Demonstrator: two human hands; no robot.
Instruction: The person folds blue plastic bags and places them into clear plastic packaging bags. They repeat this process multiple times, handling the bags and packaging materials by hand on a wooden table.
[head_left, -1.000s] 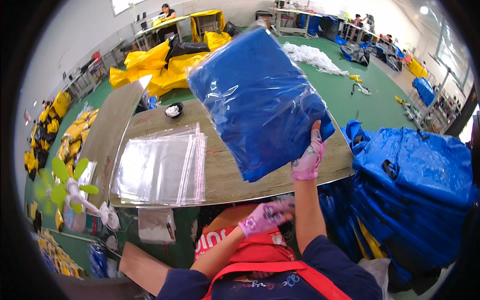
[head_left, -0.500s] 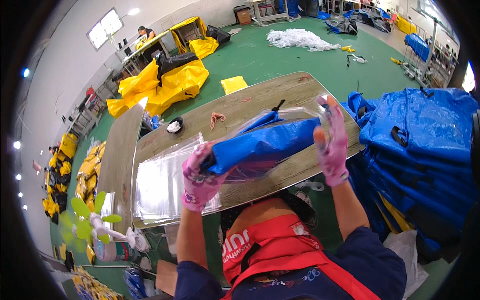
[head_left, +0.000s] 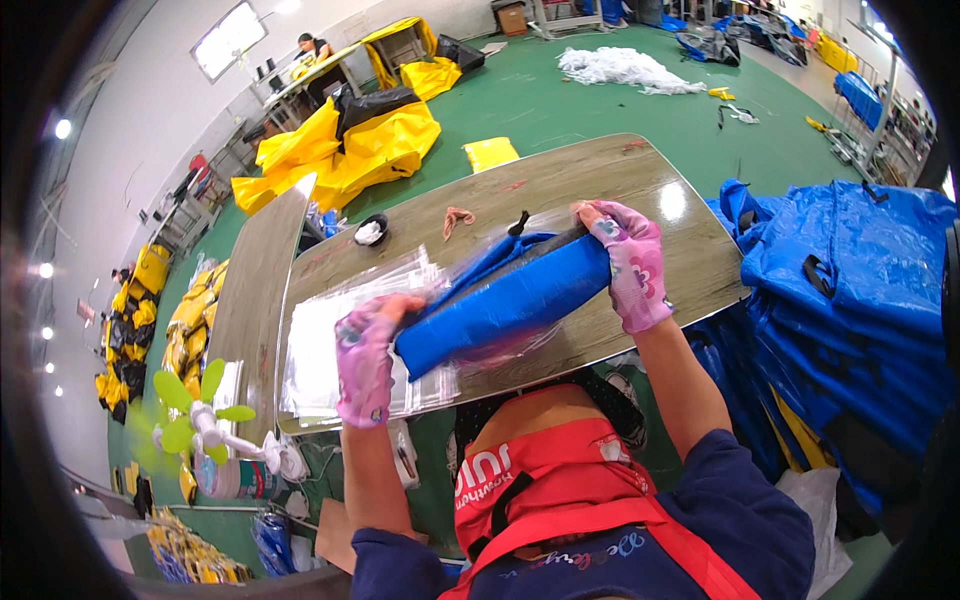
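Note:
Between my hands a folded blue bag (head_left: 510, 305) of tarp-like material is held tilted above the wood-grain table, with black strap ends showing at its far side. Clear plastic film (head_left: 505, 352) hangs about its lower side; how much of the bag it covers I cannot tell. My left hand (head_left: 366, 360), in a pink flowered glove with bare fingertips, grips the bag's left end. At the right end, my right hand (head_left: 632, 262) in a matching glove is closed on the upper corner. A stack of clear plastic sleeves (head_left: 325, 355) lies beside my left hand.
The table (head_left: 575, 170) also bears a small black bowl (head_left: 371, 231) with white stuff and a pinkish scrap (head_left: 457, 222). Blue folded bags (head_left: 850, 260) are piled at the right. A green-bladed fan (head_left: 200, 425) stands left. Yellow material (head_left: 370, 155) lies beyond; a person (head_left: 312, 52) sits farther off.
My right hand has come in from open beside the bag to grip its right end. The bag's left end has moved lower and left with my left hand.

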